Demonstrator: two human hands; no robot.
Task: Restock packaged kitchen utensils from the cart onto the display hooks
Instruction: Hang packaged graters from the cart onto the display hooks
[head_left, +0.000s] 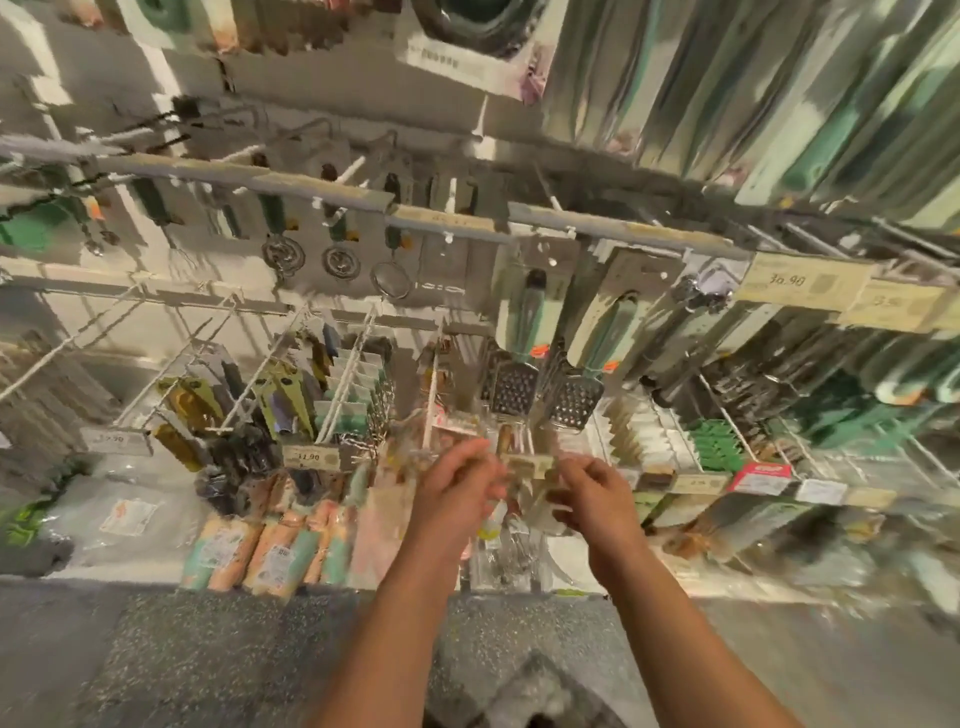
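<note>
Nearest the camera is the speckled floor (208, 649), with a blurry heap of clear wrap (540, 696) low in the middle; the cart itself cannot be picked out.

Two bare arms reach up and forward from there. The left hand (457, 483) and the right hand (592, 493) meet close together in front of the shelves. Their fingers are bent in around a clear packet (519, 499) that hangs between them. Both hands seem to pinch it near the top, but the picture is smeary, so how tight the hold is cannot be told. What sits inside the packet is too blurred to name.

The step looks like hanging — the packet is up at a hook (431, 410) of the low row, just by a small price tag (527, 464). It is not clear if the hole is on the hook yet. The next move likely calls for lining the hole up with the hook tip and sliding the packet back.

Just behind the hands hang two graters (540, 389) with green handles, and their low ends sit right over the spot, so they could get bumped. To the left are rolled orange and green packs (270, 545) and another price tag (309, 457). Further back hang round whisks (311, 257) on a grey rail (441, 215). Far up on the right are long green packs (779, 93) and a tag that reads 30.90 (789, 283) — all well away from the hands
</note>
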